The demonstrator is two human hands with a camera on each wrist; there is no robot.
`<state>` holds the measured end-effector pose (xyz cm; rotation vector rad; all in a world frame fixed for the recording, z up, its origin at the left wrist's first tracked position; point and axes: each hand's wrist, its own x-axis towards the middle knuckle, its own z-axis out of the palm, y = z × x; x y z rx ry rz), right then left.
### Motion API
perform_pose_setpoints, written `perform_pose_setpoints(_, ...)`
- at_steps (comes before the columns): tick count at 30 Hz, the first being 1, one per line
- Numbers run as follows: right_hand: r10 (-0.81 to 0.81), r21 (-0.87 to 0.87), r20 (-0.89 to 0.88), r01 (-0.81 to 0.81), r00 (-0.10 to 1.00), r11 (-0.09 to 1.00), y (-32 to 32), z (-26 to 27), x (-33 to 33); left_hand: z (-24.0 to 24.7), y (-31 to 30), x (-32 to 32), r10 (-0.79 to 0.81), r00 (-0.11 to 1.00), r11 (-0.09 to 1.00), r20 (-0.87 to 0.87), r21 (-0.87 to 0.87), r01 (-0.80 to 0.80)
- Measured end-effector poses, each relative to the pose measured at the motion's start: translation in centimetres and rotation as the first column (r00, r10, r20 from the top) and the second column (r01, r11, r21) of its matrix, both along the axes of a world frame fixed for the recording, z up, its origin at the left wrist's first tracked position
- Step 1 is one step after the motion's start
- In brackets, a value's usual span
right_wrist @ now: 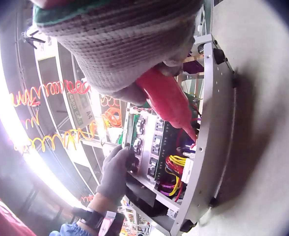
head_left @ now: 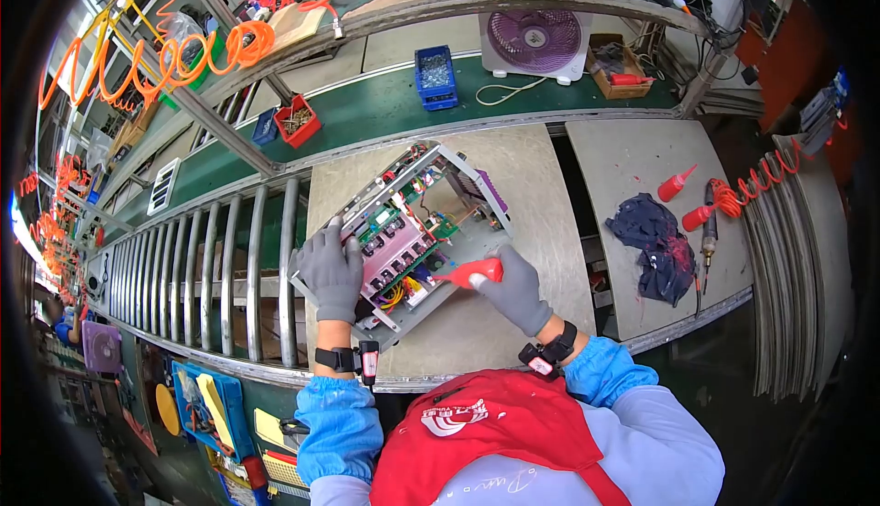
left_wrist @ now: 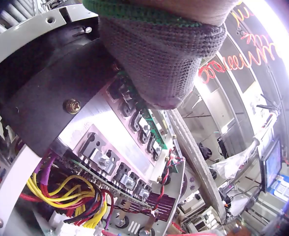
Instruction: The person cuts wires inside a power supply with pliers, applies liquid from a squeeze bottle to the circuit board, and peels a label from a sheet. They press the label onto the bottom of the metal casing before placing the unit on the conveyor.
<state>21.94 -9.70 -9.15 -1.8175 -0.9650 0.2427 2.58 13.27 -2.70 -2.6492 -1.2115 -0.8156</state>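
An uncovered metal chassis (head_left: pixel 390 329) with circuit boards, a pale heat sink (head_left: pixel 401 254) and yellow wires (left_wrist: pixel 88 191) lies at an angle before me. My gloved left hand (head_left: pixel 332 268) holds its left side rail, thumb toward the heat sink; in the left wrist view the glove hides the fingers. In my gloved right hand (head_left: pixel 515 293) is a red squeeze bottle (right_wrist: pixel 166 98), gripped with its tapered nozzle pointing down into the chassis. The nozzle tip shows close to a white connector (right_wrist: pixel 187 169) and the wire bundle in the right wrist view.
Left of the work board (head_left: pixel 541 194) runs a roller conveyor (head_left: pixel 229 268). On the right board lie a dark cloth (head_left: pixel 655 249), two more red bottles (head_left: pixel 676 183) and a power screwdriver (head_left: pixel 709 236). Blue bin (head_left: pixel 435 80), red bin (head_left: pixel 298 121) and purple fan (head_left: pixel 534 43) stand behind.
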Motion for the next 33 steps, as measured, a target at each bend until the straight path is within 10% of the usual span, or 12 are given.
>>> perform_pose_setpoints(7, 0.015, 0.005, -0.275, -0.014, 0.961, 1.0, -0.7, 1.6, 1.7, 0.1, 0.0, 0.0, -0.019, 1.0, 1.0, 0.015, 0.007, 0.019)
perform_pose_setpoints(33, 0.193, 0.082, 0.333, -0.232, 0.923, 0.969, -0.2, 2.7, -3.9, 0.0, 0.1, 0.1, 0.001, 1.0, 1.0, 0.004, -0.018, -0.001)
